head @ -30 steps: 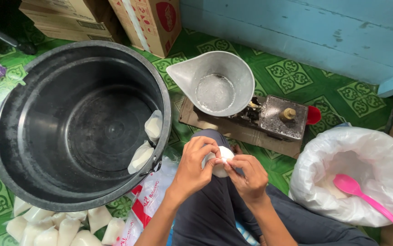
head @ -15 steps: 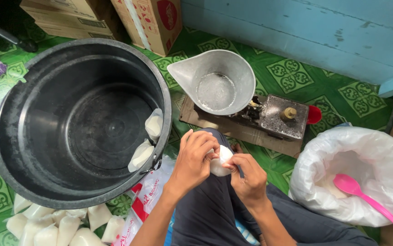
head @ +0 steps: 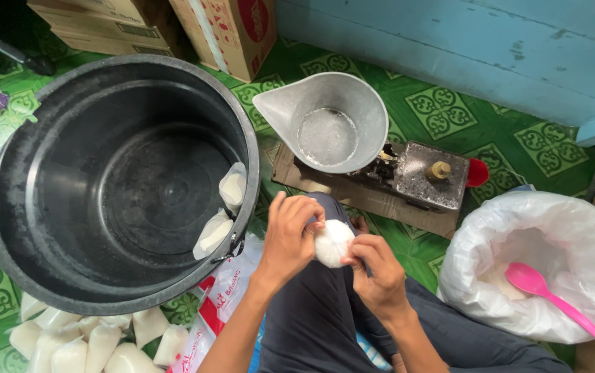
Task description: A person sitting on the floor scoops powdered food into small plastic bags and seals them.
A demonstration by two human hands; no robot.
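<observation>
Fingertips [head: 315, 220] of the left hand [head: 289, 238] curl over the top and left side of a small white filled pouch [head: 332, 242], while the right hand [head: 378, 273] pinches its right lower edge between thumb and forefinger; both hands are closed on it.

Head view: the pouch sits between the 2 hands, above the person's dark-trousered lap, touching both. It looks rounded, so no clear long axis can be told. Neither hand is clearly nearer; the left covers more of its surface. To the left, just beside the left forearm, stands a large black tub [head: 28, 173] with 2 similar pouches [head: 223, 211] resting against its inner right wall. More pouches [head: 97, 338] lie on the near floor below the tub. Farther off sits a metal scale pan [head: 325, 121] on a weighing scale [head: 425, 176]. At right, a white sack [head: 491, 242] holds a pink scoop [head: 546, 293].
</observation>
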